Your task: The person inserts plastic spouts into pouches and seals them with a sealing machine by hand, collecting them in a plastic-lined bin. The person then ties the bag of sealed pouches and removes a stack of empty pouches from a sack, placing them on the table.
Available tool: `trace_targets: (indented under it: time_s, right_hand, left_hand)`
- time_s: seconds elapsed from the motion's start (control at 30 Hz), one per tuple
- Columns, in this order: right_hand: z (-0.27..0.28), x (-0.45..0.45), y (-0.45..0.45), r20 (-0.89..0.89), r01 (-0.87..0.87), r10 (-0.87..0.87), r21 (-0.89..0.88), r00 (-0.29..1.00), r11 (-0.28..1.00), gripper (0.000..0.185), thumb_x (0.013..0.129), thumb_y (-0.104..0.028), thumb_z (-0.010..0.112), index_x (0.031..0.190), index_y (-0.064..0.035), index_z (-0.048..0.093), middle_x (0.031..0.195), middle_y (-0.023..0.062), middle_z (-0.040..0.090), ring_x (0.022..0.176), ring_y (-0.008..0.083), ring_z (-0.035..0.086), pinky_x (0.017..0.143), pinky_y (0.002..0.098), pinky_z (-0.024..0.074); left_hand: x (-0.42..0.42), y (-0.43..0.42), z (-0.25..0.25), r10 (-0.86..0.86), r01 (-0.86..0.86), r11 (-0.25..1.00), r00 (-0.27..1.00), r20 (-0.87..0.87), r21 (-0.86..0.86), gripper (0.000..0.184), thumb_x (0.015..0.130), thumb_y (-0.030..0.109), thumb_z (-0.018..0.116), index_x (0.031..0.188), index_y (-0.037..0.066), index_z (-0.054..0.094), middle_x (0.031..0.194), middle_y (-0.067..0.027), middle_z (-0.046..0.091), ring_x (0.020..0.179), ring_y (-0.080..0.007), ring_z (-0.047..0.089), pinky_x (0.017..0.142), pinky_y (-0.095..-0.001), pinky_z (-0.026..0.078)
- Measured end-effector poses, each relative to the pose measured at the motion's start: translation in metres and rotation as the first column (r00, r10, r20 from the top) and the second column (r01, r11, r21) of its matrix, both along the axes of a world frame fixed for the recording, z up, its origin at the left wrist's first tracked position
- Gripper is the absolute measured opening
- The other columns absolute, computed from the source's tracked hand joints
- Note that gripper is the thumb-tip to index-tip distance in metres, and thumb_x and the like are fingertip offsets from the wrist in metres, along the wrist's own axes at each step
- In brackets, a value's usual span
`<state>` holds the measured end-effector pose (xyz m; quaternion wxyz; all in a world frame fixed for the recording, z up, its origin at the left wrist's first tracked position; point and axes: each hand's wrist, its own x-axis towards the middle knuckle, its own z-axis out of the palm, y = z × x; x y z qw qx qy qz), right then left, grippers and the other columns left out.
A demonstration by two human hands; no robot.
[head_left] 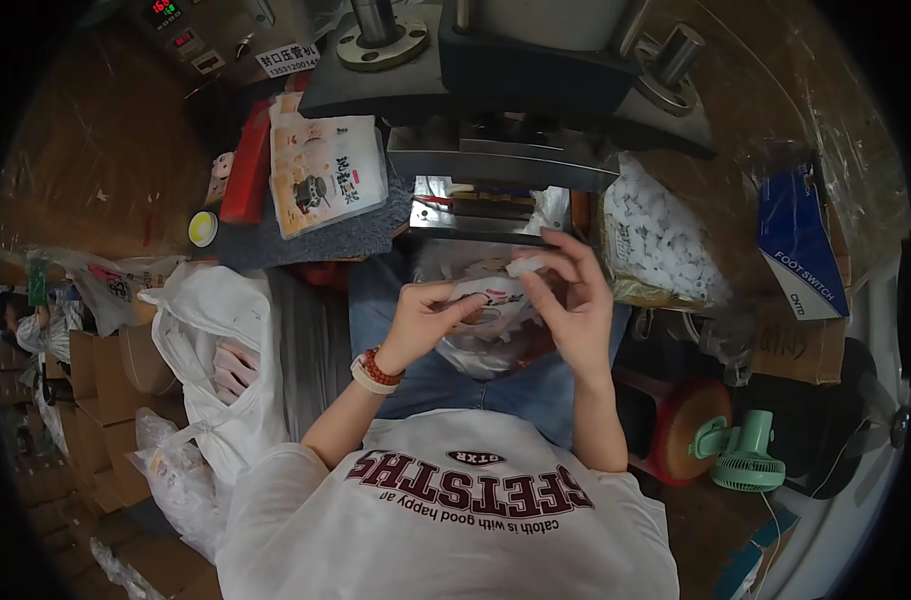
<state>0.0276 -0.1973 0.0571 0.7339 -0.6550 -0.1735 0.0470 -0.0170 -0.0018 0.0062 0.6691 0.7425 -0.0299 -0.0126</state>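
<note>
Near the middle of the frame, I see someone in a white printed T-shirt bent over their lap, both hands at close work. The left hand (423,316), lower of the two, has thumb and fingers nearly together on the edge of a printed pouch (497,300); a beaded bracelet (373,370) circles that wrist. The right hand (579,300) is curled loosely, and between its thumb and fingertips it seems to pinch a small white plastic piece (524,266), right at the pouch's upper edge. Whether the piece sits inside that edge or only against it, I can't tell.

The pouch is over a clear plastic bag (475,358) on the lap, just below the metal front of a press (535,75). Upper left, a stack of pouches (343,165) lies on a grey cloth (320,242); right of centre, a tray (665,302) is heaped with small white pieces (660,235).

I'd judge the step in hand to be matching piece to pouch. To my eye, the next move calls for a steady left grip on the thin film and a fine right-hand pinch, so that neither pouch nor piece slips.
</note>
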Motion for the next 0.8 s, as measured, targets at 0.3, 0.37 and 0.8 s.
trace_targets:
  time_s: [0.3,0.37,0.8]
  right_hand:
    - [-0.006,0.008,-0.013,-0.014,-0.051,0.052,0.055,0.999,0.997,0.053,0.085,-0.004,0.065,0.132,0.0015,0.04,0.111,0.0135,0.065,0.112,0.0195,0.056,0.102,0.0361,0.0374]
    - [0.003,0.011,-0.022,0.383,0.022,0.156,-0.421,0.911,0.907,0.052,0.085,-0.004,0.064,0.131,0.0012,0.042,0.117,0.0129,0.063,0.114,0.0183,0.056,0.103,0.0363,0.0363]
    - [0.006,0.041,-0.058,0.414,0.575,-0.423,-0.38,0.806,0.724,0.025,0.088,-0.009,0.062,0.111,-0.0007,0.06,0.108,0.0112,0.064,0.093,0.0221,0.063,0.084,0.0314,0.047]
  left_hand:
    - [0.008,-0.003,0.019,0.093,-0.206,0.942,0.919,0.383,0.266,0.024,0.073,-0.003,0.063,0.095,0.002,0.071,0.094,-0.0122,0.071,0.08,-0.0207,0.069,0.07,-0.0269,0.054]
    - [0.007,-0.001,0.026,0.043,-0.205,0.918,0.902,0.43,0.338,0.026,0.071,-0.003,0.062,0.095,0.002,0.071,0.094,-0.0121,0.07,0.08,-0.0217,0.069,0.07,-0.0269,0.054]
    - [0.047,-0.012,-0.002,0.033,-0.199,0.881,0.931,-0.364,-0.429,0.024,0.088,0.018,0.067,0.093,-0.006,0.067,0.088,-0.0104,0.07,0.073,-0.0113,0.066,0.063,-0.0252,0.053]
